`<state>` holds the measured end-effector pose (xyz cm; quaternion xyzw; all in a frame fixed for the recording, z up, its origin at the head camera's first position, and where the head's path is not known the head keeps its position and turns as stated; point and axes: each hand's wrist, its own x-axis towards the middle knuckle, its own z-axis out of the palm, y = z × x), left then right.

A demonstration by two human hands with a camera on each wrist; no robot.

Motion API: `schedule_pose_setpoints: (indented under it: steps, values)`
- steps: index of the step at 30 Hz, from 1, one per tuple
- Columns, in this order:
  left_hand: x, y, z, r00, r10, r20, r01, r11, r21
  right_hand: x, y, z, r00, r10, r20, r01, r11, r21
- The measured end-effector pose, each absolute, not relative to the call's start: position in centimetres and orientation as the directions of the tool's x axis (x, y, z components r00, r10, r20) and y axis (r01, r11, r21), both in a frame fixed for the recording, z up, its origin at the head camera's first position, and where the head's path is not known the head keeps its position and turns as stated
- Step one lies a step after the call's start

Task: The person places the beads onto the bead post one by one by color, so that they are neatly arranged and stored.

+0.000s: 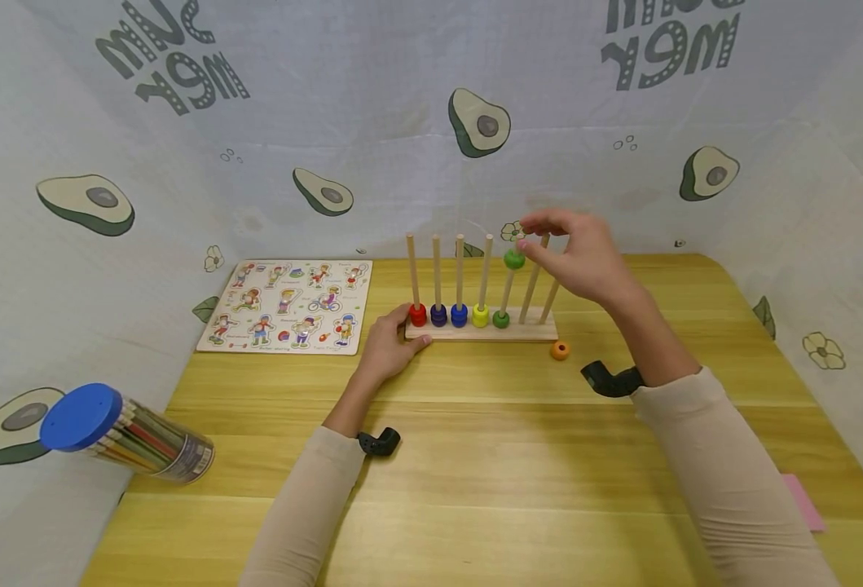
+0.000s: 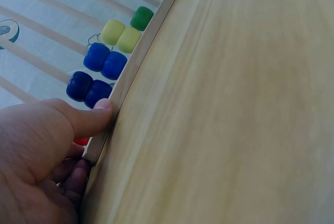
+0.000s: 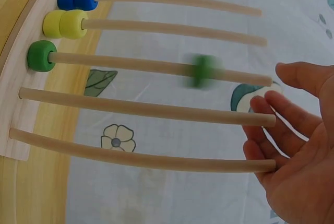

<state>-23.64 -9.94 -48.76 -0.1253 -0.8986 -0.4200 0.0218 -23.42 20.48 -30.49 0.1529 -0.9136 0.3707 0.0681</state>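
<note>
A wooden bead rack (image 1: 482, 329) with upright pegs stands on the table. My left hand (image 1: 389, 346) grips its left end, thumb on the front edge. Pairs of red (image 1: 418, 315), dark blue (image 1: 438, 315), blue (image 1: 459, 315) and yellow beads (image 1: 480, 315) sit low on the first pegs. One green bead (image 3: 41, 56) rests at the base of its peg. Another green bead (image 3: 201, 71), blurred, is high on that same peg, apart from my fingers. My right hand (image 1: 574, 253) is at the peg tops, fingers spread and holding nothing. Two right-hand pegs carry no beads.
An orange bead (image 1: 560, 350) lies by the rack's front right corner. Left of the rack is a picture puzzle board (image 1: 288, 308). A blue-lidded tub of pencils (image 1: 134, 436) stands at the left, and a pink piece (image 1: 803, 502) lies at the right edge.
</note>
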Motion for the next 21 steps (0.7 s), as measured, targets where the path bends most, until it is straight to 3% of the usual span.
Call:
schedule_pose_setpoints:
  steps: [21]
  values:
    - [-23.6,-9.9,-48.8,-0.974,0.197,0.11,0.211,0.619,0.757,-21.2,22.6,-29.8,-0.93,-0.162,0.331,-0.352,0.654,-0.67]
